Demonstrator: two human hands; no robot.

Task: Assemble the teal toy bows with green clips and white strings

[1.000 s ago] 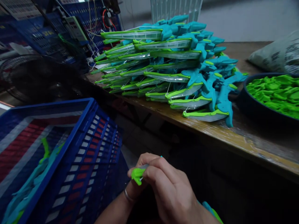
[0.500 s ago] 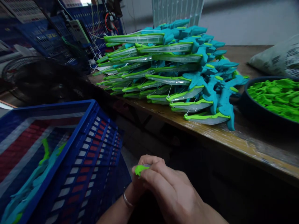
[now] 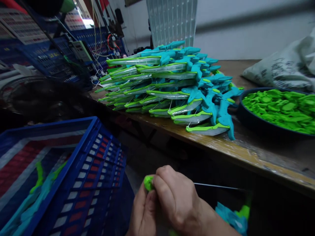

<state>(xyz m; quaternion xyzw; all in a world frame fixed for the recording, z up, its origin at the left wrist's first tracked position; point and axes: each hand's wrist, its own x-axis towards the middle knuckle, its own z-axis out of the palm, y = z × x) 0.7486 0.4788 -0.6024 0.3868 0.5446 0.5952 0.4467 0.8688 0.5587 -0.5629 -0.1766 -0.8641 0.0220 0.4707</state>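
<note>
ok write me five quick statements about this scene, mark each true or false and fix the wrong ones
1. The left hand and right hand are on the same green part. True.
2. The crate is yellow. False: the crate is blue.
3. A white cord stretches out to the right of the right hand. True.
4. The bowl holds white pieces. False: the bowl holds green pieces.
5. The sack lies left of the pile. False: the sack is right of the pile.
</note>
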